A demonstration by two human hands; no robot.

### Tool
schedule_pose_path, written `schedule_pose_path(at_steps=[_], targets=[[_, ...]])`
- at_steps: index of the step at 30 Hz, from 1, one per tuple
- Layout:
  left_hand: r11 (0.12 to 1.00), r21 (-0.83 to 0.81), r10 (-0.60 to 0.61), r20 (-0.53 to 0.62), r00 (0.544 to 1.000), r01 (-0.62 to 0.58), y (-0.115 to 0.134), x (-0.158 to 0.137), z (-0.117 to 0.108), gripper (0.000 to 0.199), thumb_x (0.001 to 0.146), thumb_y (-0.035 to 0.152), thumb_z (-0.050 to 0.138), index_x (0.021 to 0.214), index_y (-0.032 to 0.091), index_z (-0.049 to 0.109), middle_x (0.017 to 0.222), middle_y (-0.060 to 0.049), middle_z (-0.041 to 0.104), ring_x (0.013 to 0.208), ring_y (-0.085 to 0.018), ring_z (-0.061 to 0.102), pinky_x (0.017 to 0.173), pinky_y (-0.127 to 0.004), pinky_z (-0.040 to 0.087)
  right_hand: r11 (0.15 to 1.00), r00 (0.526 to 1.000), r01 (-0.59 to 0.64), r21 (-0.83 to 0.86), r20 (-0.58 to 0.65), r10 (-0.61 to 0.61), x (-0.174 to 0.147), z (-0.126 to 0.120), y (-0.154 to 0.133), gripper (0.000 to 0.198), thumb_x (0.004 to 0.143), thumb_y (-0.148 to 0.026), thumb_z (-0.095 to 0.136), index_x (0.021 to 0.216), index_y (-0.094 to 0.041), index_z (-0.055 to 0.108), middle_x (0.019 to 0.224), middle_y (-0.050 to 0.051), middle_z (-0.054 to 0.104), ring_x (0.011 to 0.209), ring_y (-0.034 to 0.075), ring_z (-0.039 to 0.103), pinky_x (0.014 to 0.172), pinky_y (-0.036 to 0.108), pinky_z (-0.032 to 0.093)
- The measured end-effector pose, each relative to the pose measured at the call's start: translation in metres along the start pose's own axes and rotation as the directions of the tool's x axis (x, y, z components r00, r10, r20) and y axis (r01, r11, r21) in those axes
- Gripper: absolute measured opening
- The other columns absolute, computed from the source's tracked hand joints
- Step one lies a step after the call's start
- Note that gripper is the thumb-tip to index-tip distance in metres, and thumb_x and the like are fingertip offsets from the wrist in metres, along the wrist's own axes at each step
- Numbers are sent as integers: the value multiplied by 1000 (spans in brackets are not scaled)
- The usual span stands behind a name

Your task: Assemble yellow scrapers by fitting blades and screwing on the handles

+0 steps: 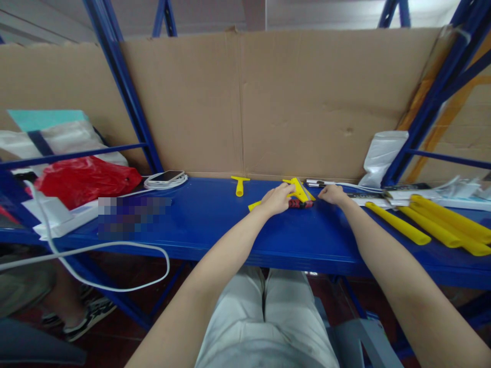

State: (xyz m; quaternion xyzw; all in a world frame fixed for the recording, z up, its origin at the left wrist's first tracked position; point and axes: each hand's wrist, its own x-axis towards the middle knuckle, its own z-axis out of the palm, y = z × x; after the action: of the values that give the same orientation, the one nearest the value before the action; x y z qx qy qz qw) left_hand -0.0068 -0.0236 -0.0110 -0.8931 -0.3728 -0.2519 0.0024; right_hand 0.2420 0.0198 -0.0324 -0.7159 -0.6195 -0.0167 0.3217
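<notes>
My left hand (pixel 276 200) is closed on a yellow squeegee (pixel 297 189) with a grey strip along its slanted right edge. A yellow end (pixel 253 205) shows to the left of that hand; whether it belongs to the same piece is hidden. Close to the squeegee's right corner, my right hand (pixel 333 194) has its fingers pinched together, and what they hold, if anything, is too small to tell. Below the squeegee lies a red and black object (pixel 301 203), partly covered. A smaller yellow T-shaped piece (pixel 240 187) rests farther left on the blue tabletop (pixel 215 214).
Several yellow tubes (pixel 399 223) lie at the right, beside white power strips (pixel 372 201). Leftward are a phone (pixel 169 177) on a coiled white cable, a red plastic bag (pixel 88 179) and a looping cord (pixel 115 244). Cardboard (pixel 299 102) walls the back; blue posts (pixel 126 97) flank it.
</notes>
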Motion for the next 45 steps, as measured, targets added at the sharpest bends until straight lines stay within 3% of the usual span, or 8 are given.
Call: schedule_pose_path(at_steps=[3, 7, 10, 16, 30, 45], targets=[[1000, 1, 8, 4, 1000, -8, 1, 0, -1, 31, 81, 10, 44, 106, 23, 56, 113, -5, 56, 104, -19, 56, 89, -30, 45, 971, 998, -56, 233, 3, 57, -5, -11, -22, 7, 61, -23, 62, 56, -18, 62, 61, 5, 62, 71, 20, 59, 70, 33, 46], [1000, 10, 22, 3, 1000, -22, 3, 0, -2, 28, 82, 11, 43, 104, 22, 57, 110, -5, 56, 103, -19, 57, 87, -29, 45, 795, 999, -39, 606, -5, 53, -17, -22, -57, 5, 63, -22, 61, 61, -17, 62, 65, 1, 63, 66, 13, 56, 72, 28, 44], [999, 14, 30, 8, 1000, -30, 5, -1, -3, 28, 82, 12, 43, 104, 23, 57, 108, -5, 56, 102, -19, 57, 86, -29, 46, 701, 1000, 4, 714, 17, -23, -25, -22, -75, 4, 61, -21, 63, 60, -18, 61, 69, 0, 64, 70, 12, 57, 76, 27, 44], [999, 35, 29, 22, 999, -30, 8, -2, -4, 30, 83, 13, 42, 106, 25, 57, 111, -5, 55, 103, -20, 56, 85, -30, 46, 729, 996, 72, 681, -5, -94, -34, -17, -87, 6, 59, -21, 64, 56, -18, 60, 69, 0, 63, 75, 14, 57, 78, 28, 43], [996, 78, 36, 34, 999, -39, 12, -4, -5, 33, 83, 11, 40, 108, 25, 55, 111, -4, 55, 102, -20, 57, 82, -29, 47, 750, 994, 79, 656, 8, -112, -34, -14, -87, 5, 60, -21, 62, 56, -19, 60, 68, 0, 63, 71, 14, 57, 74, 27, 44], [996, 86, 22, 20, 1000, -23, 13, -4, -3, 41, 82, 9, 40, 119, 23, 49, 121, -5, 54, 109, -19, 55, 87, -30, 46, 716, 997, -46, 697, 79, -13, -38, -18, -92, 5, 58, -19, 63, 56, -17, 59, 65, 1, 63, 64, 13, 55, 67, 27, 43]])
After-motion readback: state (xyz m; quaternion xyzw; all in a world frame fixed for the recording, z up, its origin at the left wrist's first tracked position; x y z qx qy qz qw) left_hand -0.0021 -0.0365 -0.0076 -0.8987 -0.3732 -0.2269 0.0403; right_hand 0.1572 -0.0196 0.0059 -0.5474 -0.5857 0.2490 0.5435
